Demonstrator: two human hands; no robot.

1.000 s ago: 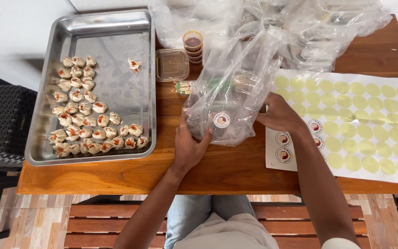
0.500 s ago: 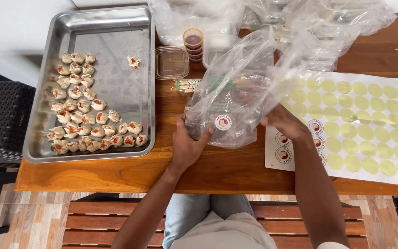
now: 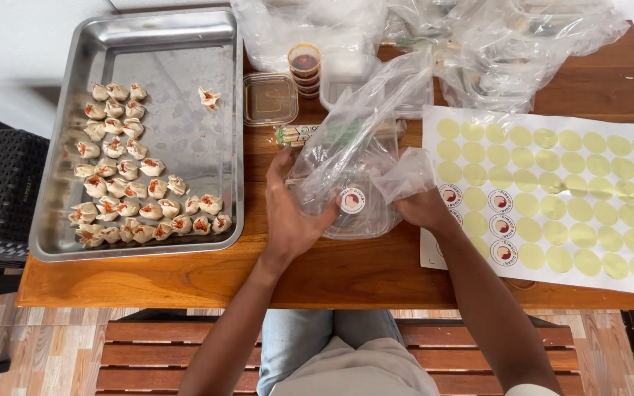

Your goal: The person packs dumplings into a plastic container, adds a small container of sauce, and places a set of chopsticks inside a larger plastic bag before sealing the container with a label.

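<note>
We see, from the head view, a clear plastic bag with a lidded clear plastic container inside it, resting on the wooden table between the two hands. The left hand lies against the bag's left side, fingers spread wide and loosely curved around it, thumb toward the round sticker that shows on the container. The right hand is closed on a gathered fold of the bag's film at the container's right edge, so the bag sits directly between and in contact with both hands. To the left, we note a steel tray holding rows of dumplings topped with red bits, with one dumpling lying apart near the tray's upper middle. Behind the bag stand a stack of small sauce cups and a shallow clear lidded tub; a packet of wooden picks lies just beside the bag's upper left. To the right, a sticker sheet lies flat, mostly bare yellow circles with a few printed stickers near the right hand. More crumpled clear bags crowd the table's far edge.
</note>
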